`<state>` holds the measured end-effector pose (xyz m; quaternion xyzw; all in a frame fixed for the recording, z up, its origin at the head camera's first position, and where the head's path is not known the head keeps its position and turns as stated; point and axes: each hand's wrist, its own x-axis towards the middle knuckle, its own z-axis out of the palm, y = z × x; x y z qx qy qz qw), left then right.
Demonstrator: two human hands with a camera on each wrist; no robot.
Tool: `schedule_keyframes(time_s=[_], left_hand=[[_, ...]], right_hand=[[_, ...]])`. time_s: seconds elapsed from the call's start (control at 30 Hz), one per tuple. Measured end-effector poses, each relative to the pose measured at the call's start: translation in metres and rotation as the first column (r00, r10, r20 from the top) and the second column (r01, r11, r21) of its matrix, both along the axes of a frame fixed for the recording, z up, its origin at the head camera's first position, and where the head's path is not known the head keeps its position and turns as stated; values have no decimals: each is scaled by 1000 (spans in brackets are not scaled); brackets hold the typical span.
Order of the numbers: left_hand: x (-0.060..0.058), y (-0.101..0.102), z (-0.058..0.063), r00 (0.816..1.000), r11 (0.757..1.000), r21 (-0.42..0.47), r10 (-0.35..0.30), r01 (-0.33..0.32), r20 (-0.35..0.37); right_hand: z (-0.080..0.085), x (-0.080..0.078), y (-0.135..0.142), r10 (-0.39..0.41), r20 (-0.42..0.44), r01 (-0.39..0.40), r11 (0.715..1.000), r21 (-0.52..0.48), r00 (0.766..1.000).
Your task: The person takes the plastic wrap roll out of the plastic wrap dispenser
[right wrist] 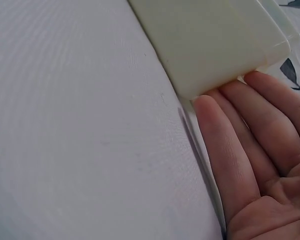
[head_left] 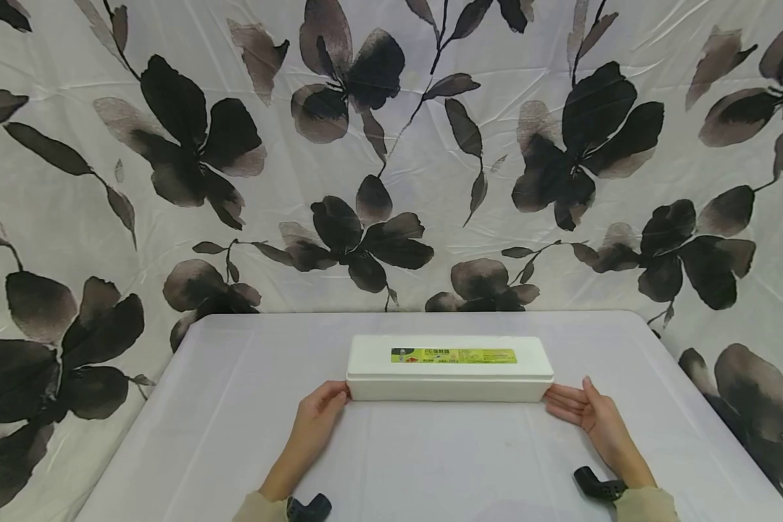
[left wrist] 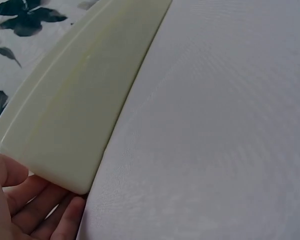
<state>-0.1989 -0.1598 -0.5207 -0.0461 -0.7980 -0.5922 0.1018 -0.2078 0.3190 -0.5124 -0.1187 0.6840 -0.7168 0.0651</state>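
Observation:
A long cream plastic box with a fitted lid lies crosswise on the white-covered table. On its lid is a yellow-green label with printed characters. At the box's left end, my left hand has its fingertips against the end wall, the thumb near the upper corner. My right hand is at the opposite end, palm turned up. Its fingers reach nearly straight to the lower edge of that end, thumb apart from the box in the head view.
The white tablecloth spreads around the box, and the table's far edge runs behind it. A floral curtain hangs beyond that edge. Black wrist devices are worn at both sleeves.

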Motion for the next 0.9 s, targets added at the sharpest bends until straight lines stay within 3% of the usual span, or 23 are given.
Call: schedule_keyframes(time_s=[0.1,0.17,0.27,0.43,0.67,0.9], left_hand=[[-1,-6,1,1000,1000,-12,-1,1,-1],[-1,-13,1,999,999,-6,-37,37,-1],[-3,-27,1,991,991,9,-132,132,-17],[-8,-46,-3,952,953,26,-298,301,-74],[-8,-51,-3,922,923,78,-367,377,-120],[-5,-52,0,889,891,82,-430,446,-158]], right_hand=[[0,1,-2,13,14,-13,1000,10,1000],[0,1,-3,16,25,-16,1000,17,1000],[2,1,-5,11,50,-13,999,37,999],[2,2,-8,26,68,-33,995,96,997],[3,4,-14,6,83,-19,987,160,997],[4,5,-14,42,30,-46,987,153,999]])
